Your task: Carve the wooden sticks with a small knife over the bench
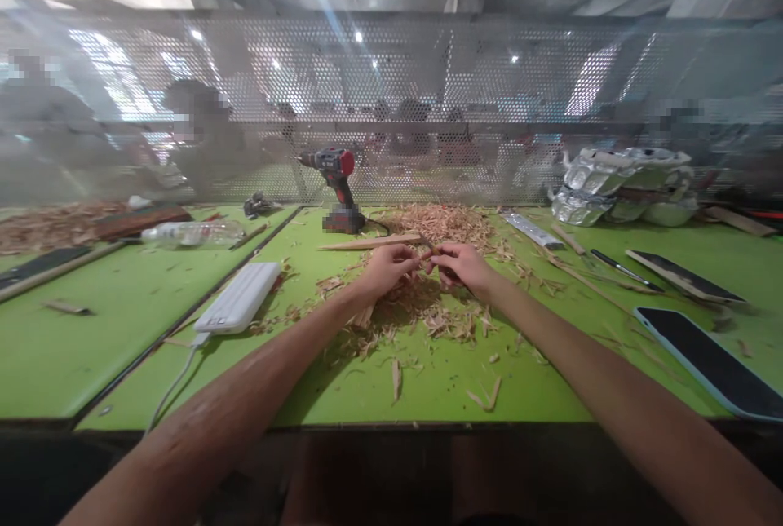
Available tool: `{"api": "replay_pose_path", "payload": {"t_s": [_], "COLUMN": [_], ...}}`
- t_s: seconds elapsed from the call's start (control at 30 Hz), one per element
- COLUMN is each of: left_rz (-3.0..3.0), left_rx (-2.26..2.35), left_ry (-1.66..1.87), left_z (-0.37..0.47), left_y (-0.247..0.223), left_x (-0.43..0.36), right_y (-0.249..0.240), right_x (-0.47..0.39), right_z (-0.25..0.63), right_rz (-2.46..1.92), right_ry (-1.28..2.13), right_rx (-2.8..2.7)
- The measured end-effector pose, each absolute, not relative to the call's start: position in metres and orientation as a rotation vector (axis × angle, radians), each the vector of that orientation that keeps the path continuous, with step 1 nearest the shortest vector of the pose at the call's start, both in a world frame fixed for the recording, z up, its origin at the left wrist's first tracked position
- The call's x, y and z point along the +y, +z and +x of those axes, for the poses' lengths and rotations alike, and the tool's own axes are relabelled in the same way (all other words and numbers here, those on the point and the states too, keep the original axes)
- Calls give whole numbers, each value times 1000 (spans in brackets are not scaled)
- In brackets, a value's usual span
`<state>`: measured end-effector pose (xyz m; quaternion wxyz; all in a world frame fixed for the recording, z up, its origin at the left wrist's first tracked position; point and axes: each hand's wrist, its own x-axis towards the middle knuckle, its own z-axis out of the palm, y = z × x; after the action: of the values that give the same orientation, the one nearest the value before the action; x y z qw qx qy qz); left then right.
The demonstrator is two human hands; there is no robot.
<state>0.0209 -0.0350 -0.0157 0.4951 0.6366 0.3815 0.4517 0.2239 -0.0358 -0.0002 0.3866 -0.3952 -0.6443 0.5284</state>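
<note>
My left hand (390, 269) is closed in a pinch over the wood shavings (453, 320) in the middle of the green table. Whatever its fingertips hold is too small to make out. Close beside it, my right hand (466, 267) is closed around a thin, dark, knife-like tool (429, 245), whose tip shows above the fingers. The fingertips of both hands nearly meet. Just behind my left hand is a tapered strip of pale wood (367, 243); I cannot tell whether it touches the hand.
A cordless drill (338, 183) stands behind the hands, before a perforated screen (391, 77). To the left are a white power bank (240, 298) with a cable and a plastic bottle (194, 232). On the right lie a phone (710, 359), a dark flat block (685, 275) and a foil-wrapped bundle (624, 183).
</note>
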Motion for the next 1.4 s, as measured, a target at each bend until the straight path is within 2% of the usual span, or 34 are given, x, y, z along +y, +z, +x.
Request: {"api": "replay_pose_path", "payload": {"t_s": [0.33, 0.73, 1.1, 1.4], "left_rz": [1531, 1805, 1878, 1770], "left_rx": [1034, 1143, 942, 866], "left_ry": [1120, 1110, 1053, 1084], "left_z": [21, 20, 25, 25], "left_y": [-16, -15, -22, -16], "left_x": [-36, -40, -38, -44], "right_y": [2, 1, 9, 10], "right_x": [-37, -35, -41, -41], "right_z": [224, 224, 229, 225], "right_rz": [-1022, -1012, -1004, -983], "right_ry": [1356, 1352, 1534, 1521], "right_rx": [-1594, -1535, -1540, -1487]}}
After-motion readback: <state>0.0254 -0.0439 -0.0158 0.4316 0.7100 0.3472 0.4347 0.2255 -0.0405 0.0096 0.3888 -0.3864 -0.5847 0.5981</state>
